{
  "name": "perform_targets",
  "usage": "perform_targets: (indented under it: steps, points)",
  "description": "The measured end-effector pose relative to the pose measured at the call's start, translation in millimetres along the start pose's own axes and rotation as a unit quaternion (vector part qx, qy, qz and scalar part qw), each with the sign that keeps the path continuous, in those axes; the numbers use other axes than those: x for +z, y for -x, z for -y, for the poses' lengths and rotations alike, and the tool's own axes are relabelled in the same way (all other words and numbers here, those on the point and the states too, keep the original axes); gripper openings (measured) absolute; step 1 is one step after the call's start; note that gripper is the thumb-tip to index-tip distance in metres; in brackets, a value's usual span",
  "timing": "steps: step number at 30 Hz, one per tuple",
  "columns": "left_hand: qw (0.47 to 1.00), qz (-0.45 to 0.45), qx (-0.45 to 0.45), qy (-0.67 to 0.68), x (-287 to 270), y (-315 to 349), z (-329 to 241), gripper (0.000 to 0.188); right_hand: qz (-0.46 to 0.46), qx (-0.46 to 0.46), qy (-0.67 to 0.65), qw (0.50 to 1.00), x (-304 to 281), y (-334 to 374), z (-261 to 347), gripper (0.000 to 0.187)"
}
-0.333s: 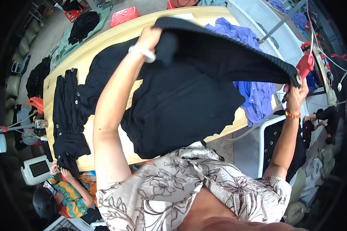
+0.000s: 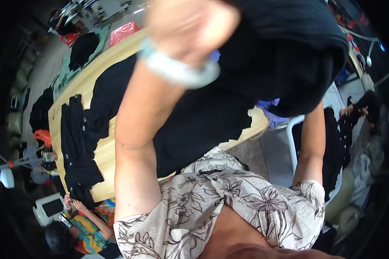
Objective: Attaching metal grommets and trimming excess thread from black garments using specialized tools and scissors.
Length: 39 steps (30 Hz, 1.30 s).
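My left hand (image 2: 190,21) is raised close to the camera and blurred, with a pale bracelet (image 2: 177,69) on the wrist. It grips the edge of a large black garment (image 2: 285,52), which is lifted high and fills the upper right. My right forearm (image 2: 313,138) rises under the garment's right side, where the cloth hides the hand. The garment's lower part (image 2: 194,125) still drapes over the wooden table (image 2: 103,159).
A black buttoned garment (image 2: 75,146) lies flat at the table's left end. A purple cloth (image 2: 268,105) peeks out under the lifted garment. A person in colourful clothes (image 2: 80,233) sits at lower left beside a small white screen (image 2: 49,207). A red basket (image 2: 123,32) stands beyond the table.
Both arms have swung the black garment up toward the camera. My left hand is now much closer and blurred, and the cloth has covered my right hand.
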<state>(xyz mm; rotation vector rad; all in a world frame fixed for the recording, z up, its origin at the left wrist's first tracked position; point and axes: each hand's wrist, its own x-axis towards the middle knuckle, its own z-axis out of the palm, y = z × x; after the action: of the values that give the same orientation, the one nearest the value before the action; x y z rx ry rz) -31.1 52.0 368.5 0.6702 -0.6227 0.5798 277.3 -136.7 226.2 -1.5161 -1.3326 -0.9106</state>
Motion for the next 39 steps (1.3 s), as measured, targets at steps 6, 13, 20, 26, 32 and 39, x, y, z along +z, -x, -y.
perform_targets:
  steps: [6, 13, 20, 26, 32, 39]
  points:
    - [0.973, -0.21, -0.051, 0.084, -13, 151, -49, 0.041, 0.164, 0.219, -0.136, 0.952, 52, -24, 100, 0.026]
    - [0.69, -0.684, -0.061, -0.231, -80, 352, -15, 0.06, 0.408, 0.065, -0.001, 0.911, 134, 77, 121, 0.066]
    - [0.506, -0.261, -0.24, -0.786, -54, 373, -2, 0.055, 0.496, 0.3, -0.1, 0.809, 90, 78, 127, 0.051]
    - [0.294, -0.02, -0.151, -0.944, -83, 351, -25, 0.035, 0.458, 0.379, -0.434, 0.677, 35, 120, 190, 0.027]
    - [0.531, 0.031, -0.071, -0.844, -46, 269, -12, 0.025, 0.393, 0.248, -0.369, 0.805, 31, 125, 287, 0.041]
    - [0.587, 0.037, -0.257, -0.767, -2, 254, -17, 0.025, 0.347, 0.259, -0.091, 0.897, 16, 142, 260, 0.021]
